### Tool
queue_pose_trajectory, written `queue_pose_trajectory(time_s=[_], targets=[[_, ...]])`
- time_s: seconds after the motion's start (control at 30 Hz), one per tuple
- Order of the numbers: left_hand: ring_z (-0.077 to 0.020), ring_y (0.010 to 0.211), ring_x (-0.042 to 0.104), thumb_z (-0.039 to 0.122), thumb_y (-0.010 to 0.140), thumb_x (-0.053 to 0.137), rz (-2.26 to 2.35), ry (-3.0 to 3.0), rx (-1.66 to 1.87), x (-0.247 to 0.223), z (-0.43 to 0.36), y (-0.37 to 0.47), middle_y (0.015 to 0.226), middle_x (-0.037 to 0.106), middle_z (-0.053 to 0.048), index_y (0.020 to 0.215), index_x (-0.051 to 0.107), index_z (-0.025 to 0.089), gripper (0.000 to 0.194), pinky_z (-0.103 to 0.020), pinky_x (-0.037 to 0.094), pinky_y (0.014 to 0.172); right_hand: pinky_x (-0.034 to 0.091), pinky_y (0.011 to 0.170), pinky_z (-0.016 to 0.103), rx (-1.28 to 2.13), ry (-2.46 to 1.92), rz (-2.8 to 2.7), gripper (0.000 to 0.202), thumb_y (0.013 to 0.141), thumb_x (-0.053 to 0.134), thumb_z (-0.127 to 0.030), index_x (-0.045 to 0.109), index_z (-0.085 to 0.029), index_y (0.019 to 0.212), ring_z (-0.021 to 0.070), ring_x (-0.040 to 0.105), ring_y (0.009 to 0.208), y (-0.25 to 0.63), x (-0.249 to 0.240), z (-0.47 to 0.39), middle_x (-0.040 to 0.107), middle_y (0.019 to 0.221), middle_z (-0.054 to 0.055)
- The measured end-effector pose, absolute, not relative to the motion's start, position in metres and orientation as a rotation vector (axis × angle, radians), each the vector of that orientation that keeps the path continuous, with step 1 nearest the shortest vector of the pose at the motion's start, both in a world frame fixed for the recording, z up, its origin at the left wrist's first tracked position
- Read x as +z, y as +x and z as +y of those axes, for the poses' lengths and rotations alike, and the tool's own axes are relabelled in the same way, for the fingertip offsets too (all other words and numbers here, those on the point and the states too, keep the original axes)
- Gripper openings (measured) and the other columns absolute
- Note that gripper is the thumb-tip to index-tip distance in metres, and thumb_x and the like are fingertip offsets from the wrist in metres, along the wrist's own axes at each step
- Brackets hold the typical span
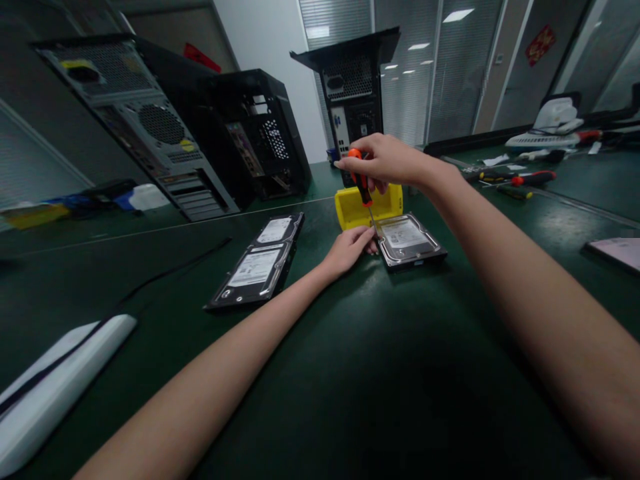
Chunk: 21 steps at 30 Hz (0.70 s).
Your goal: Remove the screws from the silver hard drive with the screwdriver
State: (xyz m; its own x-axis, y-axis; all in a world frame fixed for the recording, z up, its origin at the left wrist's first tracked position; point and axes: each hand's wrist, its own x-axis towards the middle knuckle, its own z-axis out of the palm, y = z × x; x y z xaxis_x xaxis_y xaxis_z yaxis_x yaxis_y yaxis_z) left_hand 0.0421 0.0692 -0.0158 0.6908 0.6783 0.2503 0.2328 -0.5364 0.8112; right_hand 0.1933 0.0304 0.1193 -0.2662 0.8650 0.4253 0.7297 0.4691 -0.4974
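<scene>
An orange and black screwdriver [361, 180] is gripped from above by my right hand [383, 159]. Its shaft points down at the left edge of a hard drive [407, 240] lying label up on the table. At that same edge my left hand [350, 248] rests low, its fingers against the drive's side; the fingertips are partly hidden, and whether they pinch something small does not show. Just behind the drive stands an open yellow case [350, 208]. Left of my left hand, two more hard drives [260, 265] lie end to end, labels up.
Computer towers [165, 127] stand at the back left, and another tower [353, 93] is behind the yellow case. Pliers and other hand tools [533, 179] lie at the right. A white object [75, 373] with a black cable across it sits at the near left of the green table [320, 373].
</scene>
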Motion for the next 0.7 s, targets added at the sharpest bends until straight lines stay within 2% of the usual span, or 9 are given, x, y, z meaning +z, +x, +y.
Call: queue_pose_trajectory(time_s=[0.43,0.6,0.7], targets=[[-0.0122,0.068,0.056,0.032,0.091,0.045,0.704,2.13,0.702,-0.013,0.067,0.041,0.071,0.061,-0.003,0.092,0.063,0.011,0.028,-0.025,0.044,0.07,0.038,0.046,0.019,0.23,-1.332,-2.055,0.029,0.087,0.05,-0.041,0.049,-0.016,0.072,0.0068,0.049,0.045,0.193,0.117,0.031,0.056,0.057,0.002],[-0.0119,0.069,0.056,0.03,0.091,0.045,0.685,2.131,0.71,-0.013,0.067,0.04,0.072,0.061,-0.002,0.095,0.063,0.011,0.026,-0.024,0.044,0.07,0.036,0.052,0.019,0.051,-1.32,-1.939,0.038,0.087,0.047,-0.048,0.056,-0.014,0.071,0.0076,0.052,0.051,0.201,0.122,0.031,0.056,0.057,0.003],[-0.0115,0.068,0.056,0.03,0.091,0.046,0.69,2.119,0.707,-0.012,0.066,0.04,0.071,0.06,-0.002,0.095,0.064,0.011,0.027,-0.024,0.044,0.069,0.035,0.051,0.02,-0.068,-1.251,-1.785,0.04,0.086,0.047,-0.049,0.054,-0.015,0.065,0.0071,0.05,0.047,0.211,0.132,0.023,0.054,0.052,0.002]])
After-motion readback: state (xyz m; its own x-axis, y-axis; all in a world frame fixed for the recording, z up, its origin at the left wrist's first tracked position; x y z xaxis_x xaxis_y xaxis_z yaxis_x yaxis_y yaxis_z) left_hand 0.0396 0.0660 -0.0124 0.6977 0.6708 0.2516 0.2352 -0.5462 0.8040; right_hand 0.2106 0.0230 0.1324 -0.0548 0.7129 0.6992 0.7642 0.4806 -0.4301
